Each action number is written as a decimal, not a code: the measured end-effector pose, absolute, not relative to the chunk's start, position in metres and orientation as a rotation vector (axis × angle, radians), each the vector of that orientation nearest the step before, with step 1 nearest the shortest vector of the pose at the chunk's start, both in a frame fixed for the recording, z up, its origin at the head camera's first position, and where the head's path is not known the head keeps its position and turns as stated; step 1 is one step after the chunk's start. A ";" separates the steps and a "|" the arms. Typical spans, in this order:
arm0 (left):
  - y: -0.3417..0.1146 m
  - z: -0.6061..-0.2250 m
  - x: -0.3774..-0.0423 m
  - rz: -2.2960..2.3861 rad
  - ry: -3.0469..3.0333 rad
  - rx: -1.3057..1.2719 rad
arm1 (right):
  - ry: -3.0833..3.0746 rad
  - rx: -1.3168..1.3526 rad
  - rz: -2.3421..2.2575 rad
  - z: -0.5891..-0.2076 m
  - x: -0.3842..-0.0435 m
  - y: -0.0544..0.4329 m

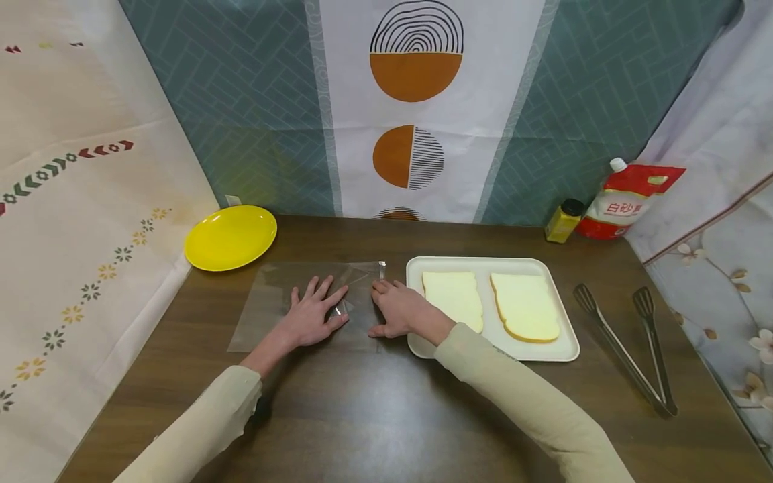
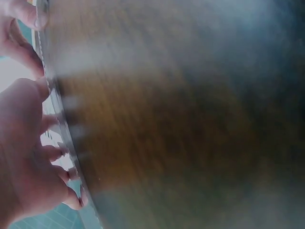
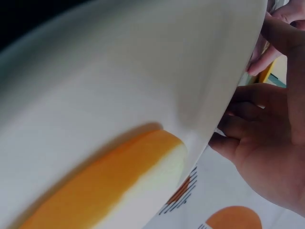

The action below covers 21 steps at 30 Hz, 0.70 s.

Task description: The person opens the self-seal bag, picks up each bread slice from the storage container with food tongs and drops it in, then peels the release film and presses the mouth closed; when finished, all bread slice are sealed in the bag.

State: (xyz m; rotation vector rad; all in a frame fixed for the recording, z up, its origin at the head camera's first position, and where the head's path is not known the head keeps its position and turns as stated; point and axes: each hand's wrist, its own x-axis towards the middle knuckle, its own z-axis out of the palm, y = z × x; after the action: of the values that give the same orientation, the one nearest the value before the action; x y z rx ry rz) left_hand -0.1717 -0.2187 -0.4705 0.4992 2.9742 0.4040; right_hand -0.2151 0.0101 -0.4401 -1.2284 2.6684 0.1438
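Note:
A clear plastic sheet (image 1: 253, 322), possibly a flat bag, lies on the brown table left of the tray. My left hand (image 1: 311, 315) rests on it palm down with fingers spread. At the sheet's right end, beside a shiny crimped strip (image 1: 382, 270), my right hand (image 1: 401, 310) presses down with its fingertips, thumb held apart. Its wrist passes over the left rim of the white tray (image 1: 486, 343). On that tray lie two bread slices, a left one (image 1: 453, 295) partly behind the forearm and a right one (image 1: 527, 308).
A yellow plate (image 1: 231, 238) sits at the back left. Metal tongs (image 1: 628, 362) lie spread to the right of the tray. Against the back right corner stand a yellow bottle with a black lid (image 1: 561, 225) and a red-and-white pouch (image 1: 625, 201). Fabric hangs behind the table.

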 end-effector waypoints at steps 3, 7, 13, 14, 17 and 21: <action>-0.220 -0.471 -0.171 0.456 2.975 0.499 | 2.667 -1.239 0.133 -0.441 -0.216 0.010; -0.222 -0.472 -0.170 0.502 2.975 0.499 | 2.669 -1.238 0.126 -0.441 -0.216 0.009; -0.226 -0.474 -0.171 0.427 2.993 0.470 | 2.665 -1.230 0.116 -0.440 -0.216 0.010; -0.227 -0.475 -0.171 0.424 2.992 0.460 | 2.666 -1.231 0.115 -0.440 -0.216 0.010; -0.229 -0.476 -0.171 0.444 2.986 0.440 | 2.670 -1.238 0.115 -0.440 -0.216 0.010; -0.231 -0.477 -0.172 0.515 3.003 0.454 | 2.674 -1.254 0.129 -0.440 -0.215 0.009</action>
State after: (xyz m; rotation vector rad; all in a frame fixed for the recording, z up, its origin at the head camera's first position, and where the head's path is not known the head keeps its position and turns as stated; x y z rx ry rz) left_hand -0.1720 -0.2313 -0.4773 0.4538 3.0028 0.5147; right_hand -0.2155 0.0095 -0.4402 -1.2543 2.6735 0.1293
